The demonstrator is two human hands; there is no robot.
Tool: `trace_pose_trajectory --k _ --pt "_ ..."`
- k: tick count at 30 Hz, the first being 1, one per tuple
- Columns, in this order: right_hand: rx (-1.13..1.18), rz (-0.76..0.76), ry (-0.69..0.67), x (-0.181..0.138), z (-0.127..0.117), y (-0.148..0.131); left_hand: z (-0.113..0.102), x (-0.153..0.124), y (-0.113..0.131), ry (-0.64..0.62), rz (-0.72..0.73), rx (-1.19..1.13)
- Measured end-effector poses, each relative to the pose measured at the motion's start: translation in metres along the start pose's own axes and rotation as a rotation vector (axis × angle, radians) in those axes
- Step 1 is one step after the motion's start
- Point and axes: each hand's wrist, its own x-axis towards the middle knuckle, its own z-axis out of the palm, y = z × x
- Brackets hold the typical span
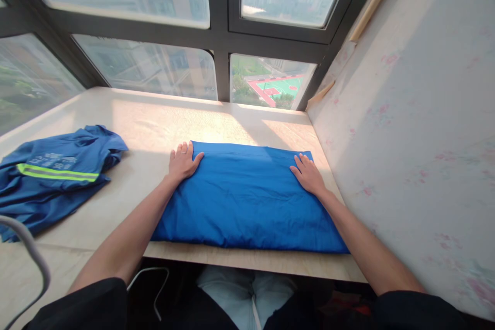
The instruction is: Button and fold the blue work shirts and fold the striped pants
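Blue cloth (247, 196), folded, lay at the table's (154, 124) six o'clock edge. Left hand (182, 162) pressed flat, fingers spread, on its ten o'clock corner, right hand (308, 172) likewise at two o'clock, smoothing it; another shirt (50, 175) lay at nine o'clock.

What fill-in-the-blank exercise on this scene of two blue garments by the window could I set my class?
1. The left hand and the right hand lie flat on the two far ____ of the folded bright blue garment.
2. The crumpled dark blue shirt with a yellow-green stripe lies to that garment's ____.
3. Both garments rest on the pale wooden table beneath a large ____.
Missing words: corners; left; window.
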Motion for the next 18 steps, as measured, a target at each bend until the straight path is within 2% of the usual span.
trace_pose_trajectory --k 5,12,15,18 --pt "-0.017 -0.016 0.003 -0.012 0.002 0.003 0.001 -0.019 -0.001 0.045 -0.051 -0.049" --pt "-0.015 -0.032 0.02 -0.014 0.0 0.001 -0.005 -0.027 0.005 0.052 -0.127 -0.01" --pt "-0.012 -0.028 0.029 -0.013 0.0 0.0 -0.01 -0.029 0.01 0.059 -0.065 0.058" --pt "-0.016 -0.028 0.031 -0.013 -0.001 -0.002 -0.014 -0.03 0.012 -0.003 -0.01 0.102"
